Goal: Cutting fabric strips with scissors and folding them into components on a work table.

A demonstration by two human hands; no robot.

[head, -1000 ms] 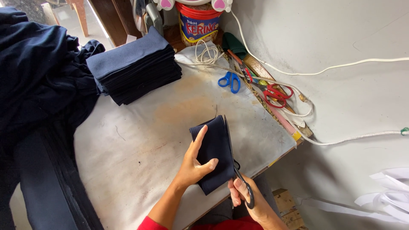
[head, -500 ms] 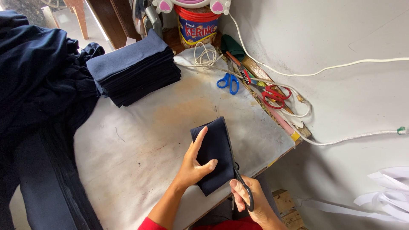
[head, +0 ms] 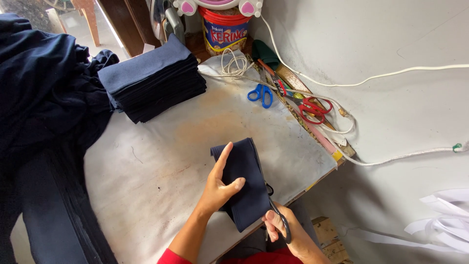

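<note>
A folded navy cloth piece lies near the front edge of the white-covered table. My left hand presses on the cloth's left side, index finger stretched along it. My right hand grips black-handled scissors at the cloth's lower right edge; their blades are hidden against the cloth.
A stack of navy cloth pieces sits at the back left. Loose navy fabric drapes over the left side. Blue scissors, red scissors, a coiled white cord and a red-lidded tub lie at the back.
The camera view shifted slightly. Both hands stay on the cloth and scissors in nearly the same place.
</note>
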